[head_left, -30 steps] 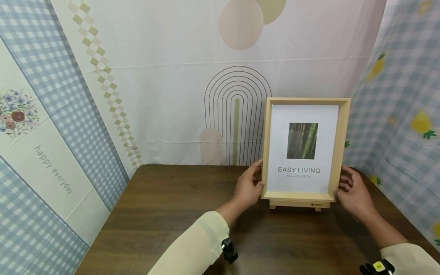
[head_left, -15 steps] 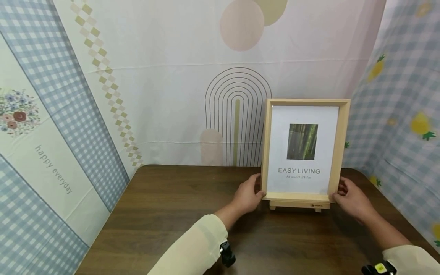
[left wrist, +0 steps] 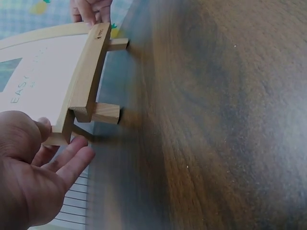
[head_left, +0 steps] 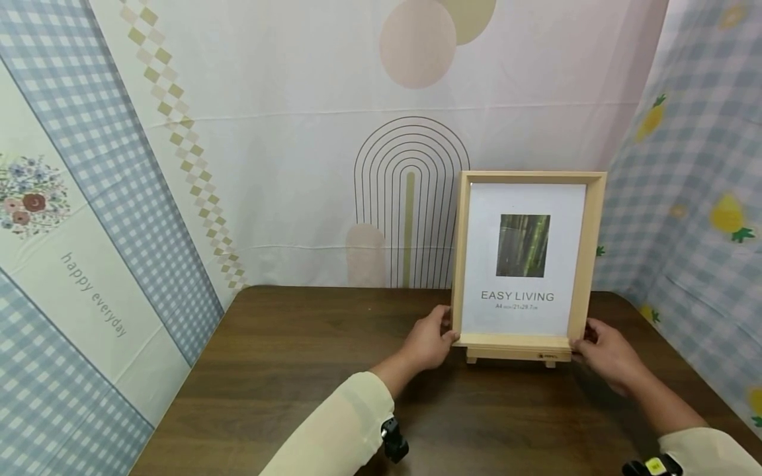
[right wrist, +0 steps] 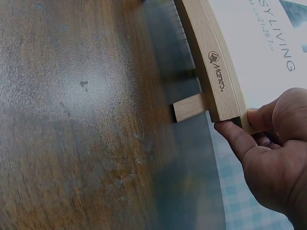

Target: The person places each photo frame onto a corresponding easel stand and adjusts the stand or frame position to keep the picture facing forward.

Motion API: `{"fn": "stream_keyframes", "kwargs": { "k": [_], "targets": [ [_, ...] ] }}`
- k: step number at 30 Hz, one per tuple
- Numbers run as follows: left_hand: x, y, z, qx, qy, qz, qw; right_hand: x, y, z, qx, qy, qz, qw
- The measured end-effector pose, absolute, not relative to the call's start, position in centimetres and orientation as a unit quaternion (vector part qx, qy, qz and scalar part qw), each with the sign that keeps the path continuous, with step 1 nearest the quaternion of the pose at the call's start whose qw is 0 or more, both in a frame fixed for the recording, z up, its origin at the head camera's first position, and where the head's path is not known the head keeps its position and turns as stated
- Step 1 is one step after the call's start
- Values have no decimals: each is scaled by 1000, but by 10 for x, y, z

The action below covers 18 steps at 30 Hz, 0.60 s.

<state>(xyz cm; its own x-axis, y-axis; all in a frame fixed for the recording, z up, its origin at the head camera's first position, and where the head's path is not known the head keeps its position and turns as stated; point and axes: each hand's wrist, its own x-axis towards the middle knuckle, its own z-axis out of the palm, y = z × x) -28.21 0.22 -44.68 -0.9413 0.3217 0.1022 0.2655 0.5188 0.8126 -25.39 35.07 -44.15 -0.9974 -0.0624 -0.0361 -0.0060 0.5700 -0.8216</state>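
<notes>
A light wooden picture frame (head_left: 524,254) stands upright on the ledge of a small wooden easel (head_left: 514,354). Its white insert reads "EASY LIVING". At the frame's lower left corner, my left hand (head_left: 426,340) pinches it, thumb on the front and fingers behind. My right hand (head_left: 608,356) pinches the lower right corner. The right wrist view has that right hand (right wrist: 278,153) with its thumb on the frame's front and one finger touching the end of the easel's ledge (right wrist: 208,62). Short easel feet (left wrist: 106,113) rest on the table; most of the easel is hidden behind the frame.
The dark wooden table (head_left: 286,370) spreads in front and to the left. Behind it hangs a pale patterned cloth (head_left: 286,165). Blue checked cloths flank both sides, the right one (head_left: 696,264) close to my right hand.
My right hand has slid down the frame's side to its bottom corner. My left hand has also moved slightly lower. The frame has barely moved, and the easel stays in place.
</notes>
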Motion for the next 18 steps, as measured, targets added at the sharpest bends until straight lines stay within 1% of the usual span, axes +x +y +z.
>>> {"fn": "stream_keyframes", "kwargs": {
  "k": [3, 10, 18],
  "targets": [
    [-281, 4, -446, 171, 870, 461, 35, -254, 352, -442, -19, 883, -467, 33],
    [-280, 9, -447, 166, 836, 519, 63, -255, 356, -443, -24, 879, -475, 41],
    [-282, 8, -448, 165, 829, 529, 70, -257, 356, -442, -25, 876, -479, 47]
  ]
}}
